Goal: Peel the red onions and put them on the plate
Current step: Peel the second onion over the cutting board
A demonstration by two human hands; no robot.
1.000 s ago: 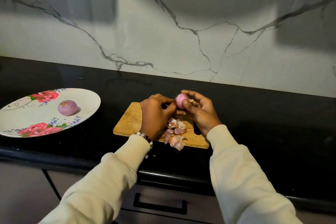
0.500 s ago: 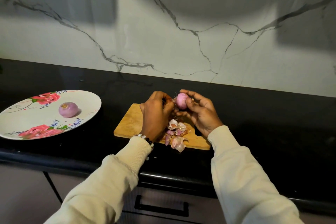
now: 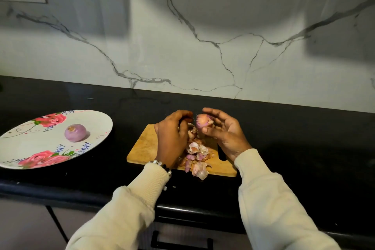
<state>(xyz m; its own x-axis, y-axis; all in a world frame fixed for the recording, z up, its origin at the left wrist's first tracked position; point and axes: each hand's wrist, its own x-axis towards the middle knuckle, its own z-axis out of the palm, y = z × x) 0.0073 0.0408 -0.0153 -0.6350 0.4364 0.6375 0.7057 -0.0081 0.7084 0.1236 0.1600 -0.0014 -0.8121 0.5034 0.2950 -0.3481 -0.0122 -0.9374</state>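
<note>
I'm seeing the half-peeled red onion (image 3: 203,121) sitting in my right hand (image 3: 224,131), fingers curling round it above the wooden cutting board (image 3: 144,146), pale papery skin hanging off. My left hand (image 3: 172,138) is curling beside it, apparently pinching a peel. Onion skins (image 3: 196,155) are littering the board. A peeled onion (image 3: 75,132) is resting on the floral plate (image 3: 24,140).
</note>
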